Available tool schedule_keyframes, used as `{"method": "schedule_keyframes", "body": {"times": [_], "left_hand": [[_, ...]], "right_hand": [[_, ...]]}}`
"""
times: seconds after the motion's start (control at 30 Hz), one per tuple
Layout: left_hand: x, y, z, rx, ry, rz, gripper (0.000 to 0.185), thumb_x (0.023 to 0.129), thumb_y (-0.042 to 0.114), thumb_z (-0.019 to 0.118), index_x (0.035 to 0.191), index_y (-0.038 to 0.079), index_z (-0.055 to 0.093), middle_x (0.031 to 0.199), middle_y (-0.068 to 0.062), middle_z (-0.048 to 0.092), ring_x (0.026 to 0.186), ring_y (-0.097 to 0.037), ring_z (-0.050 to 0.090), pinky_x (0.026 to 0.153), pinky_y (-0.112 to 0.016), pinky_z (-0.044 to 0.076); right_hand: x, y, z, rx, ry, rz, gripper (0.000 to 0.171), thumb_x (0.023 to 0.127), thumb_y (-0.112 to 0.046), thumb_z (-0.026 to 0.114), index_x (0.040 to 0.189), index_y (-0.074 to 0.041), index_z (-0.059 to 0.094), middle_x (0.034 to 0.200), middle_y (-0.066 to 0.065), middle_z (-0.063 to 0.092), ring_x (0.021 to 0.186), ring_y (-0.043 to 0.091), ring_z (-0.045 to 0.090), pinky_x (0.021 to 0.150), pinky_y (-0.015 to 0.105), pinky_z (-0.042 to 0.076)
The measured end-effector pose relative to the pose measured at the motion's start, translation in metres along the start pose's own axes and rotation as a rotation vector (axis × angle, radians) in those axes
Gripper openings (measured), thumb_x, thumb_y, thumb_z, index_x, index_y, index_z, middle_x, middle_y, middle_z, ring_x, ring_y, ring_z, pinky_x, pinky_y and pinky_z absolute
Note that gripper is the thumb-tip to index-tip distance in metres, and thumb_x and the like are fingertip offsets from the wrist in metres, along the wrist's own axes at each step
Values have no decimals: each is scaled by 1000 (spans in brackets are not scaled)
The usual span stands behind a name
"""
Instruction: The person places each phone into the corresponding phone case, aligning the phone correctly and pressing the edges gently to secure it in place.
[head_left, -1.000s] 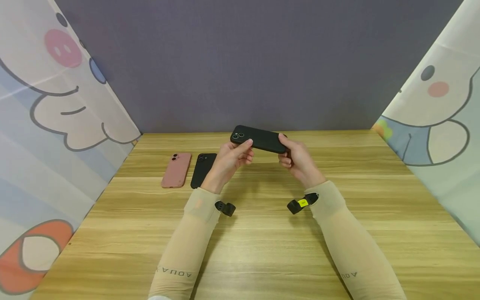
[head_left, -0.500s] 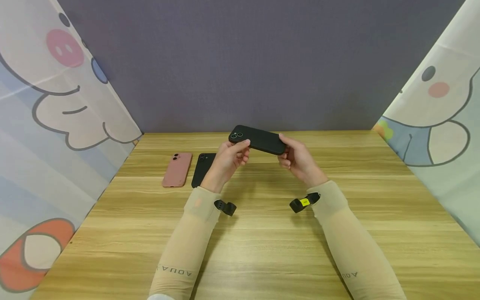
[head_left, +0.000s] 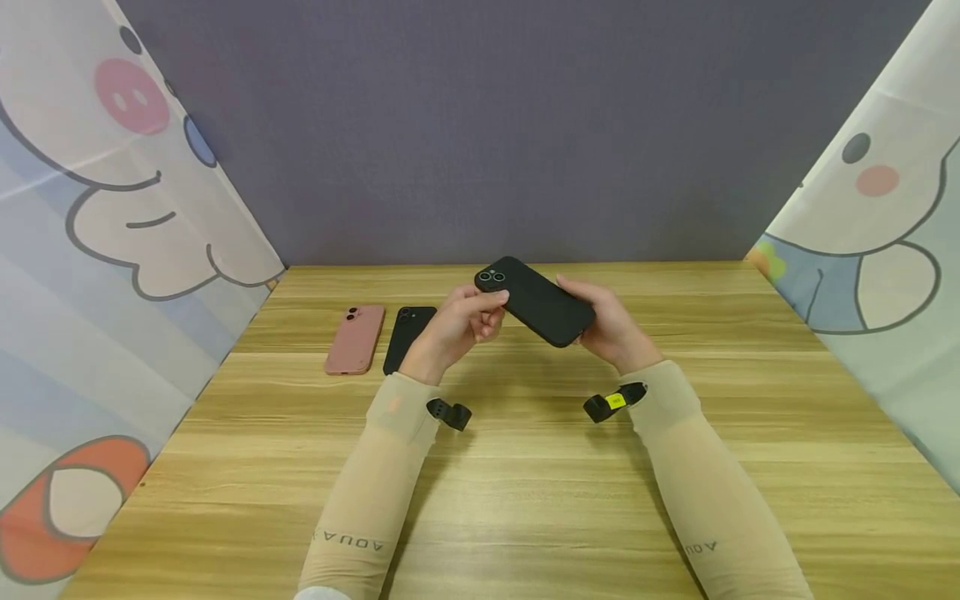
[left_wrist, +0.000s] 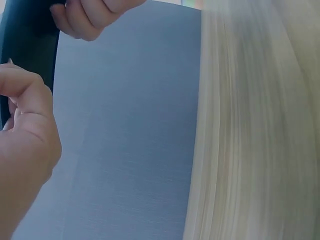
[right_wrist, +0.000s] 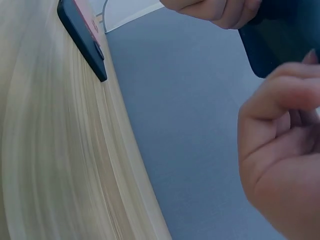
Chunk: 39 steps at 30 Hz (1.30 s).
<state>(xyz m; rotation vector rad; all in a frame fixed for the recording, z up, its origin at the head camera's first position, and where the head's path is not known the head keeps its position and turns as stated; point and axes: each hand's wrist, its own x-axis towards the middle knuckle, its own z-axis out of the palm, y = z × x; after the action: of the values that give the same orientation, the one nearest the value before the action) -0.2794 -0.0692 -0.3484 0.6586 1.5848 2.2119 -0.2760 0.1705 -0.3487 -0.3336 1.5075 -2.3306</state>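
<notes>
Wooden surface (head_left: 525, 500) beneath you, your left hand (head_left: 457, 327) and right hand (head_left: 611, 329) each pinching matte black rectangular phone (head_left: 536, 300) aloft, tilted, fingers curled round its ends.

a dark phone (left_wrist: 30, 50) is held at the left edge by two hands (left_wrist: 25, 140), before a grey wall (left_wrist: 135, 125) and the pale bench (left_wrist: 255, 125).

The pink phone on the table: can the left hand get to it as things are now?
Probably not at once: the left hand grips the black phone. The pink phone lies uncovered beyond the black phone on the table.
</notes>
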Motion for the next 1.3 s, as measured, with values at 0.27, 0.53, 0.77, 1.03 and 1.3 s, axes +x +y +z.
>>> {"method": "schedule_keyframes", "body": {"times": [0.27, 0.53, 0.77, 1.03, 1.3], "left_hand": [[-2, 2, 1, 14, -60, -1, 50, 104, 10, 50, 54, 9, 41, 50, 1, 41, 44, -11, 34, 49, -26, 29], [-1, 2, 4, -8, 26, -39, 33, 106, 15, 54, 73, 10, 54, 64, -1, 50, 52, -12, 43, 52, -25, 34], [0, -1, 6, 41, -15, -56, 27, 106, 14, 54, 80, 8, 59, 71, -2, 58, 58, -12, 52, 55, -26, 41], [0, -1, 6, -22, 1, -34, 33, 104, 9, 53, 71, 8, 52, 62, 0, 56, 51, -11, 48, 51, -26, 34], [-1, -1, 4, -28, -14, -9, 40, 103, 7, 50, 63, 10, 52, 55, 0, 47, 44, -11, 43, 49, -25, 33]], "right_hand": [[-3, -1, 1, 72, -168, 34, 32, 108, -23, 48, 107, -6, 75, 84, 6, 73, 66, 14, 72, 59, 27, 57], [-1, 2, -1, 89, -162, -29, 40, 110, -25, 45, 97, -5, 77, 71, 4, 71, 55, 10, 67, 47, 21, 46], [1, 4, 0, 37, -134, -60, 41, 110, -27, 43, 96, -8, 76, 67, 2, 67, 46, 9, 52, 45, 21, 36], [-2, 3, 2, 14, -173, -42, 37, 110, -30, 46, 104, -9, 76, 73, 3, 67, 52, 12, 56, 48, 26, 41], [1, 4, 5, 29, -171, -27, 40, 112, -27, 40, 107, -11, 76, 87, 3, 70, 72, 15, 67, 67, 29, 57]]}}
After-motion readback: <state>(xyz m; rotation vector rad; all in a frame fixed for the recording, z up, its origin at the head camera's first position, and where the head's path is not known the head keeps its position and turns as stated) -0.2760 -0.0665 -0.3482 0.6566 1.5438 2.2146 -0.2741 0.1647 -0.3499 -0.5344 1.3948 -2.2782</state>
